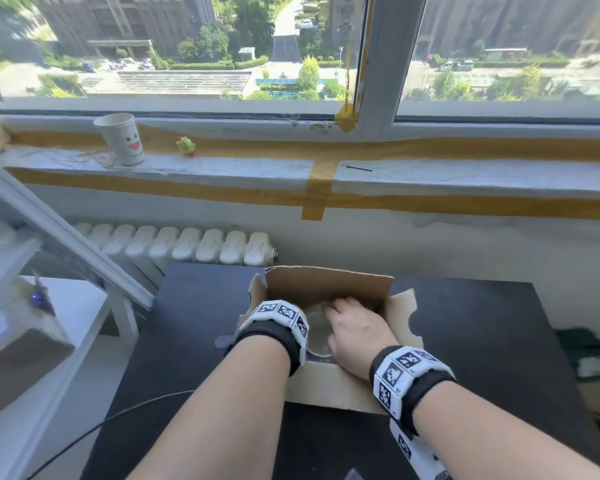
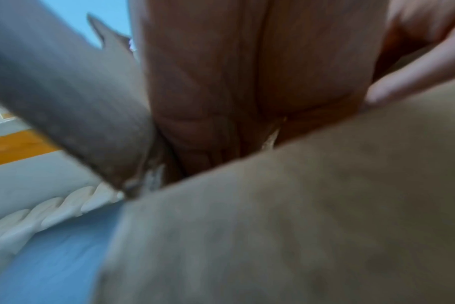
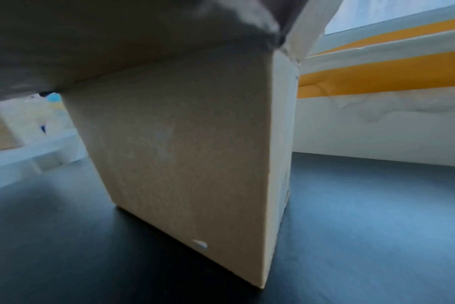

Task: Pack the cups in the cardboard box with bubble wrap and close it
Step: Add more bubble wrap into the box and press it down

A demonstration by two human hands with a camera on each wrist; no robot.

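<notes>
An open cardboard box (image 1: 329, 284) stands on the black table (image 1: 482, 323), its flaps spread outward. Both my hands reach into it. In the head view my left hand is hidden below its marked wristband (image 1: 278, 317). In the left wrist view the left hand (image 2: 221, 82) shows its palm going down between the cardboard (image 2: 299, 226) walls, fingers out of sight. My right hand (image 1: 340, 306) lies over a pale, round bundle of bubble wrap (image 1: 317, 336) in the box, fingers curled down onto it. The right wrist view shows only the box's outer wall (image 3: 195, 144) and the table (image 3: 377, 205).
A paper cup with a smiling face (image 1: 123, 138) and a small yellow toy (image 1: 186, 146) stand on the taped window sill. A white radiator (image 1: 187, 245) is behind the table. A white shelf (image 1: 66, 306) is at the left, and a dark cable (image 1: 118, 415) runs off the table's left edge.
</notes>
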